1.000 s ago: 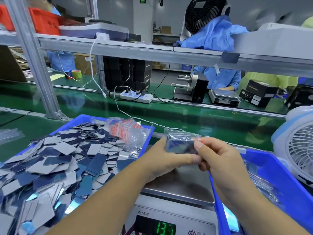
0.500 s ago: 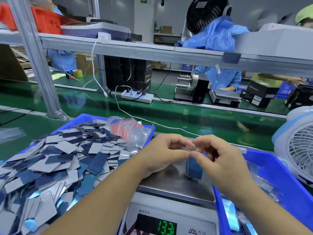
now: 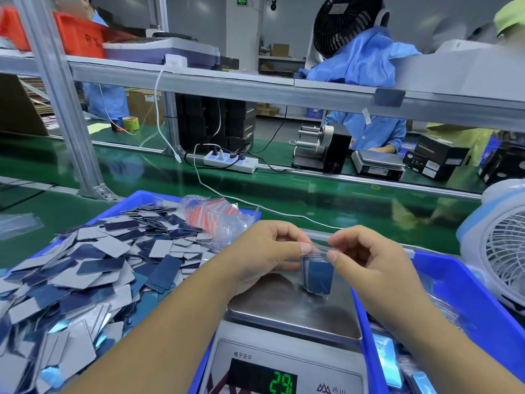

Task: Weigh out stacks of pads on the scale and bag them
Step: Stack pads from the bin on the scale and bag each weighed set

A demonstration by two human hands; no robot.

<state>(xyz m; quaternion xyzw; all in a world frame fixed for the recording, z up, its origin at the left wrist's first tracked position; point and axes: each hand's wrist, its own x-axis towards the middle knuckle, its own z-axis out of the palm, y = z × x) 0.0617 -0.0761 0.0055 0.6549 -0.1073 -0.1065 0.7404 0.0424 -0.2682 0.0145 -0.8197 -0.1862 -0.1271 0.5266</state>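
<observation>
Views: one only, the head camera; no second view shares the scene.
Position: worn on the person's head, above the near edge of the bench.
Direction: forward and down, across the scale (image 3: pixel 295 314) toward the far green conveyor belt (image 3: pixel 284 191) and the shelf rail (image 3: pixel 255 86) beyond it.
Nearness: close; both forearms enter from the bottom edge, and the left hand (image 3: pixel 264 254) and right hand (image 3: pixel 369 260) sit at mid-frame.
Lens: wide-angle; the upright post (image 3: pixel 65 109) at far left leans.
Coverage: left blue tray (image 3: pixel 133 199) at near left, a white fan (image 3: pixel 500 245) cut by the right edge.
</observation>
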